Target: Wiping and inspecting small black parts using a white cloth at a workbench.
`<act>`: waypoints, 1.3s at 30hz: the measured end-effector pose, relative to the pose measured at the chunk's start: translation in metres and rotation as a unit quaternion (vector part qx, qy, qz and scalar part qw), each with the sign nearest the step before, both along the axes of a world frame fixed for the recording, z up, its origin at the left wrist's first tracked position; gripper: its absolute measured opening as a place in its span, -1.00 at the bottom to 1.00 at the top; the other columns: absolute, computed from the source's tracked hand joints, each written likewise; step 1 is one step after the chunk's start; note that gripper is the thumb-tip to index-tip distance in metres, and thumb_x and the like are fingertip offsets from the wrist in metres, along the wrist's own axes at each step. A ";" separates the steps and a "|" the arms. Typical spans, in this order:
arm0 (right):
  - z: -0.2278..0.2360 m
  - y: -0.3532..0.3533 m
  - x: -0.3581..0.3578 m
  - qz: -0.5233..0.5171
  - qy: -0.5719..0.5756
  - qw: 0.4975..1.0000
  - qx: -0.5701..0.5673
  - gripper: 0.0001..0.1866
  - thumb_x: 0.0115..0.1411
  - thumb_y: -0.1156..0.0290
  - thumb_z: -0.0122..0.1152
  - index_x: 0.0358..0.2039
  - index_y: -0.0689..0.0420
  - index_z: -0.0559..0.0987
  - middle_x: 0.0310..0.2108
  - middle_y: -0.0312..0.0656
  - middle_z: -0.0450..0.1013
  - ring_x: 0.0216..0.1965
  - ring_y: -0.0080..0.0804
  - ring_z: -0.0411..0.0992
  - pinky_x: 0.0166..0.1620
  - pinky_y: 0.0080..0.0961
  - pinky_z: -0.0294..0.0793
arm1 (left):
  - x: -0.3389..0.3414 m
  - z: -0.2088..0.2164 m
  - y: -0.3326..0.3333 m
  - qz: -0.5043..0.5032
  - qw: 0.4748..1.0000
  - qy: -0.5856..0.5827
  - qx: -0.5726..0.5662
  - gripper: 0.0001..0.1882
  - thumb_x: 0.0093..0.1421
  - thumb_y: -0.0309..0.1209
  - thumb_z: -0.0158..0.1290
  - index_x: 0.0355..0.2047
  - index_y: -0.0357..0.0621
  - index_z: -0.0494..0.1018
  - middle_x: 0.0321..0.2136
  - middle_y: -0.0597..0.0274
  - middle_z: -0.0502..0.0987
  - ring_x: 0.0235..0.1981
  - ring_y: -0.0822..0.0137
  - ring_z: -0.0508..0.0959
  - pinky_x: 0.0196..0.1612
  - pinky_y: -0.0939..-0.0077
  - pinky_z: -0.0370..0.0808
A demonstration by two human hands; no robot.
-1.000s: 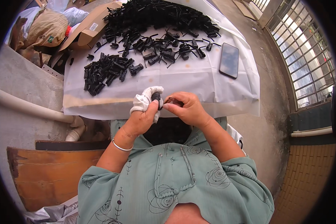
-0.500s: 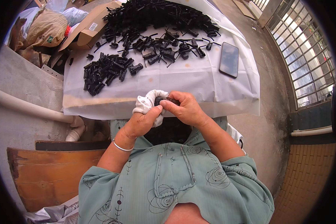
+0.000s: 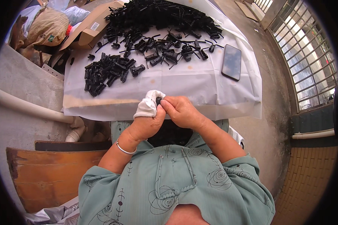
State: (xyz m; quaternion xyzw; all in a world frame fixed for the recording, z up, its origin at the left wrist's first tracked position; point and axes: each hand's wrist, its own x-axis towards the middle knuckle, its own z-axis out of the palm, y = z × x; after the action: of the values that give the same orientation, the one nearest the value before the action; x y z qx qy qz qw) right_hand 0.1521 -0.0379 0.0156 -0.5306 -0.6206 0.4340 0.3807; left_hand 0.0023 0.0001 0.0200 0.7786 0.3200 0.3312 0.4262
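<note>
left hand [image 3: 146,122] clenched on white cloth [image 3: 148,104] + small black part [image 3: 159,101], frame centre | right hand [image 3: 182,111] pinching same part | black parts pile [image 3: 109,71] upper left on table sheet [image 3: 199,86] | phone [image 3: 231,62] upper right

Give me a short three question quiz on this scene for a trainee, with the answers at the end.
1. True or false: the phone lies on the person's right side of the white sheet.
2. What does the left hand hold besides the small black part?
3. Which pile is larger: A, the far pile, or B, the near-left pile?

Key: 1 true. 2 a white cloth. 3 A. The right hand also grips the part.
</note>
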 end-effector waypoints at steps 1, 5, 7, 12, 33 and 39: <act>-0.004 0.002 -0.005 -0.020 0.000 0.999 0.042 -0.73 0.23 0.36 -0.06 -0.52 0.26 0.43 -0.66 -0.22 0.33 -0.60 -0.47 0.20 -0.45 -0.52 0.29 | 0.000 0.000 0.001 0.020 0.999 0.003 0.034 -0.78 0.07 -0.54 -0.16 -0.24 -0.32 0.27 -0.44 0.08 0.40 -0.44 0.31 0.40 -0.28 0.53 0.39; -0.010 0.016 -0.004 -0.020 0.051 0.996 0.065 -0.74 0.22 0.37 -0.04 -0.55 0.27 0.42 -0.69 -0.19 0.29 -0.62 -0.49 0.16 -0.49 -0.51 0.26 | -0.009 0.001 0.016 0.007 1.000 0.006 0.023 -0.72 0.09 -0.52 -0.14 -0.16 -0.33 0.28 -0.35 -0.03 0.43 -0.35 0.16 0.45 -0.18 0.48 0.40; -0.011 0.034 0.012 -0.020 -0.054 0.992 0.114 -0.78 0.20 0.35 0.00 -0.50 0.23 0.45 -0.68 -0.17 0.31 -0.61 -0.44 0.25 -0.48 -0.51 0.30 | -0.017 -0.005 0.044 0.051 0.986 0.037 0.158 -0.56 0.08 -0.48 -0.06 0.00 -0.31 0.24 -0.17 -0.18 0.39 -0.12 0.03 0.41 -0.02 0.37 0.34; -0.024 0.082 0.049 -0.162 -0.383 0.884 0.214 -0.81 0.08 0.38 0.10 -0.29 0.14 0.41 -0.53 -0.10 0.42 -0.50 -0.13 0.41 -0.42 -0.28 0.37 | -0.039 0.012 0.075 0.236 0.888 0.243 0.311 -0.41 0.03 -0.47 0.05 0.11 -0.24 0.20 0.01 -0.16 0.29 0.07 -0.03 0.25 0.11 0.28 0.22; -0.007 -0.003 0.021 -0.118 0.398 0.905 -0.095 -0.84 0.28 0.30 -0.08 -0.32 0.12 0.37 -0.70 -0.48 0.07 -0.73 -0.71 -0.03 -0.66 -0.70 -0.03 | 0.008 -0.002 0.013 -0.056 0.913 -0.224 -0.335 -0.67 0.12 -0.40 0.11 -0.12 -0.21 0.35 -0.35 0.32 0.46 -0.50 0.58 0.41 -0.49 0.77 0.35; 0.008 -0.022 0.013 -0.126 -0.049 0.955 0.266 -0.75 0.02 0.52 0.22 -0.27 0.17 0.40 -0.70 -0.35 0.17 -0.71 -0.55 0.17 -0.63 -0.57 0.14 | 0.011 0.006 0.007 0.055 0.930 -0.198 -0.303 -0.74 0.07 -0.43 0.18 -0.29 -0.15 0.33 -0.46 0.37 0.41 -0.60 0.60 0.38 -0.61 0.77 0.31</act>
State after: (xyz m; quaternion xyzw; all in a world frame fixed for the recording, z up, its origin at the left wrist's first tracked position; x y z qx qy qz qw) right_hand 0.1650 -0.0603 0.0240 -0.5046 -0.6598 0.1756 0.5285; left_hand 0.0134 0.0073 0.0263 0.5120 0.3565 0.3891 0.6778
